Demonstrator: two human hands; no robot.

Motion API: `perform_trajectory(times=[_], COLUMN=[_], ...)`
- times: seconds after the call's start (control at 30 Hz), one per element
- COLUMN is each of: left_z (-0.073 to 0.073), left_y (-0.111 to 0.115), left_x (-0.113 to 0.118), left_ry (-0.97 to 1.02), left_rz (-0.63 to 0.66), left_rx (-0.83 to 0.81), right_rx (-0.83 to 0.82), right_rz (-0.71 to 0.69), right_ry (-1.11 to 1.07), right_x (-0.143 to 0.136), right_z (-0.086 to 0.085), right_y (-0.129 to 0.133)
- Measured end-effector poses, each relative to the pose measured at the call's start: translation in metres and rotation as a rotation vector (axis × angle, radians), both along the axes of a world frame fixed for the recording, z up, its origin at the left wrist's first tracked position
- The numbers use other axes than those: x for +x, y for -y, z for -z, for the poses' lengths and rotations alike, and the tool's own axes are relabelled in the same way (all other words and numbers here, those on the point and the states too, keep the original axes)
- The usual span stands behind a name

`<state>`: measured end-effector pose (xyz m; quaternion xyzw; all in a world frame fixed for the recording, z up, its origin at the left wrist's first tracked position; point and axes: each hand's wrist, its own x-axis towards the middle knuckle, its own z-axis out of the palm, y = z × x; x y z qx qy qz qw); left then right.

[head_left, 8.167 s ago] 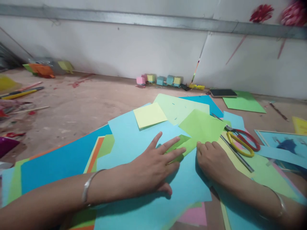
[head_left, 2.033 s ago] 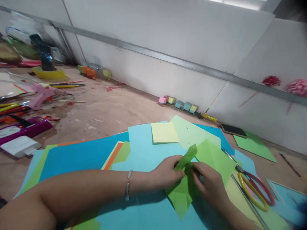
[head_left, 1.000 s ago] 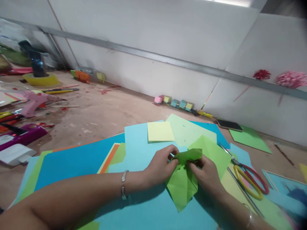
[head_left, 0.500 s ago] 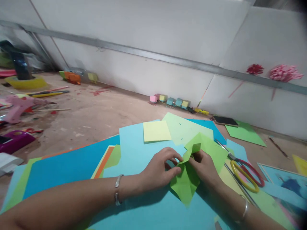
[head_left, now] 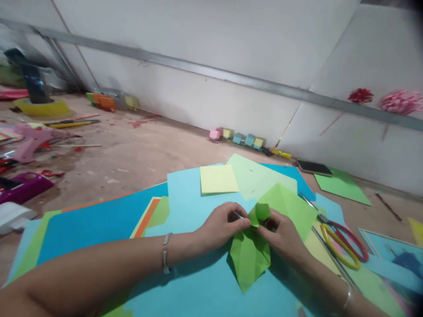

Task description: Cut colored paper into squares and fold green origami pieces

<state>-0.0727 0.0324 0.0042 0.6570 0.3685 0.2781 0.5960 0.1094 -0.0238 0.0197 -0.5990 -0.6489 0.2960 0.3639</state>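
Note:
A green folded paper (head_left: 250, 257) with several creases is held between both hands, just above the light blue sheet (head_left: 205, 295). My left hand (head_left: 220, 226) pinches its upper left edge between thumb and fingers. On the other side, my right hand (head_left: 283, 230) grips the upper part, its fingertips partly hidden behind the paper. The top of the paper curls over into a small flap, and its pointed lower end hangs down. Behind my right hand lies a flat green sheet (head_left: 294, 204). A pad of pale yellow squares (head_left: 218, 179) rests beyond my left hand.
Scissors (head_left: 340, 240) with red and yellow handles lie to the right. A dark phone (head_left: 314, 167) sits near the wall. Leftward are a pink glue gun (head_left: 29, 141), a purple tape dispenser (head_left: 24, 187) and yellow tape (head_left: 42, 107). Small paper cubes (head_left: 238, 138) line the wall.
The green folded paper has turned a little, its top flap now curled rounder and its lower point further down and left. Both hands keep their grip. The view has shifted slightly.

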Motion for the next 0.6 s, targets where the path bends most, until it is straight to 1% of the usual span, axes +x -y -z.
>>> perform_trajectory(times=[0.13,0.2,0.3,0.4,0.53,0.6], left_z=[-0.003,-0.006,-0.011,-0.012,-0.008,-0.007], left_y=[0.002,0.003,0.004,0.004,0.006,0.007], left_x=[0.001,0.001,0.000,-0.001,0.000,0.000], left_ry=[0.006,0.030,0.109,0.200,0.374,0.427], left_rz=[-0.019,-0.012,-0.009,-0.013,0.092,0.110], left_rx=[0.006,-0.021,-0.131,-0.211,-0.411,-0.481], right_rx=[0.048,0.083,0.122,0.154,0.205,0.232], right_rz=[-0.016,-0.028,-0.020,0.021,0.022,0.001], right_ry=[0.121,0.135,0.068,-0.037,-0.114,-0.105], right_x=[-0.002,-0.003,-0.005,-0.004,-0.002,-0.001], right_z=[-0.001,-0.002,-0.006,-0.010,-0.014,-0.015], right_y=[0.004,0.006,0.007,0.009,0.012,0.013])
